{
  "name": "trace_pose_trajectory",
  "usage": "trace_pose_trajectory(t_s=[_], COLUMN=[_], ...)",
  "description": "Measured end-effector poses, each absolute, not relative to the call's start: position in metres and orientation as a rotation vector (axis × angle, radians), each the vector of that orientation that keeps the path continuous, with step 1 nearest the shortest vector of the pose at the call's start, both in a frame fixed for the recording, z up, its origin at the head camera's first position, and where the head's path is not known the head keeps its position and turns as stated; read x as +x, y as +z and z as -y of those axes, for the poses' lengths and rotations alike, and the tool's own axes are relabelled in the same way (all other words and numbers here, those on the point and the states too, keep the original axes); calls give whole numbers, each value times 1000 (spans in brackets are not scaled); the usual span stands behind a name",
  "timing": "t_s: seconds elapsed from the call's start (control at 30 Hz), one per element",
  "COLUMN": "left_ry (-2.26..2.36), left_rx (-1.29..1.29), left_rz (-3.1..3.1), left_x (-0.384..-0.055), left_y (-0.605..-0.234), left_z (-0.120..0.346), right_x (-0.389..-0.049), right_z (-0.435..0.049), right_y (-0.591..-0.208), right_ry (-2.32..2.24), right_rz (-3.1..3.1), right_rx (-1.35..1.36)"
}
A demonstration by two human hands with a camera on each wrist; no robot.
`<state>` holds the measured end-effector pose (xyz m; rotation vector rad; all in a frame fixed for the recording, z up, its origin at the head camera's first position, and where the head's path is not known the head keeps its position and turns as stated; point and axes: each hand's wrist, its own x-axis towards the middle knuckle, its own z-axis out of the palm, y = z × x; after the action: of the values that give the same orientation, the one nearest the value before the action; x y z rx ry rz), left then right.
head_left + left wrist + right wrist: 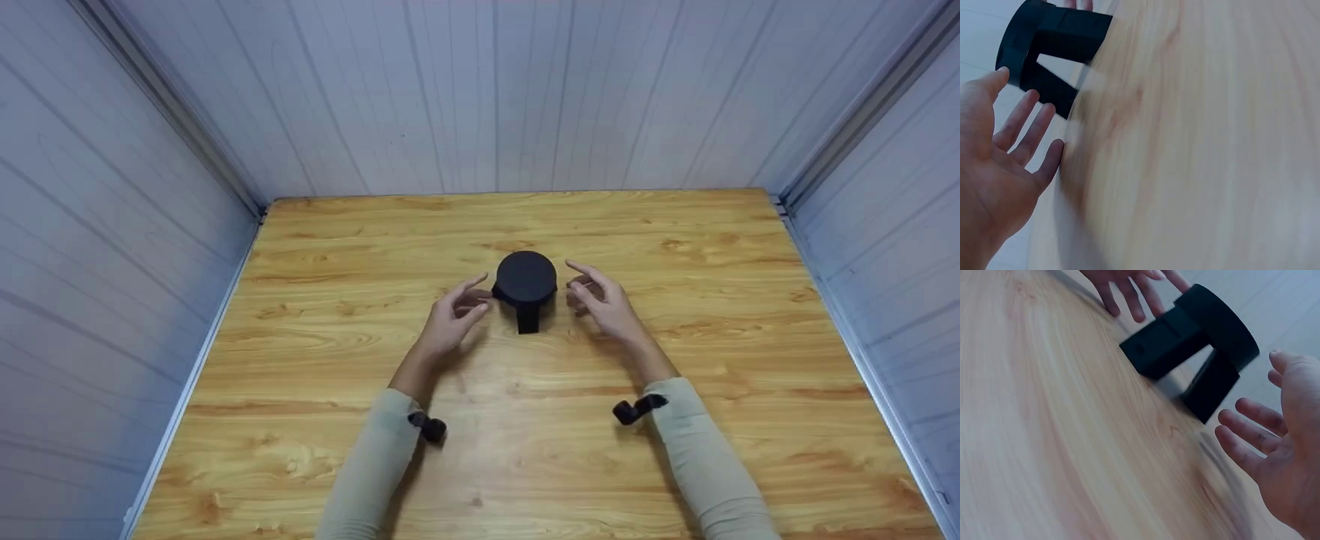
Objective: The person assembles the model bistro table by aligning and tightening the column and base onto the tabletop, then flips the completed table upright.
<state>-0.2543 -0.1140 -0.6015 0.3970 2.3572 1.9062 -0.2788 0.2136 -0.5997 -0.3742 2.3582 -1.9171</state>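
Observation:
A black stand-like object (pixel 526 277) with a round flat top and block-like legs stands upright on the wooden table. Its legs and the gap between them show in the left wrist view, where the object (pixel 1067 34) appears at the upper left. To its left is my left hand (pixel 451 319), fingers spread and slightly bent, very near its side; whether a fingertip touches cannot be told. On the other side my right hand (pixel 606 304) is held with loosely bent fingers, a small gap from the object (pixel 1219 326). Neither hand grips it.
The wood-grain table (pixel 300 420) spreads around the object on all sides. Pale panelled walls (pixel 450 97) enclose it at the back, left and right. A small black device (pixel 429 427) sits on the left sleeve, and another black device (pixel 637 409) on the right sleeve.

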Motion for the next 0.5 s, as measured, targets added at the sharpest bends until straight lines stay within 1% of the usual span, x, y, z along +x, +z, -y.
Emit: trace_pose_trajectory(t_s=[0.27,0.4,0.5], left_ry=[1902,1905,1886], left_rx=[301,219,239], left_rz=[-2416,-2432,-2493], left_x=[-256,-260,-266], left_y=[-591,-573,-556], left_z=[141,155,167], right_x=[-282,-289,-294], right_z=[-245,-259,-268], right_y=[-589,-572,-557], right_ry=[-1931,-1915,-1921], right_rz=[-2398,-2440,-2470], right_rx=[-335,-336,-347])
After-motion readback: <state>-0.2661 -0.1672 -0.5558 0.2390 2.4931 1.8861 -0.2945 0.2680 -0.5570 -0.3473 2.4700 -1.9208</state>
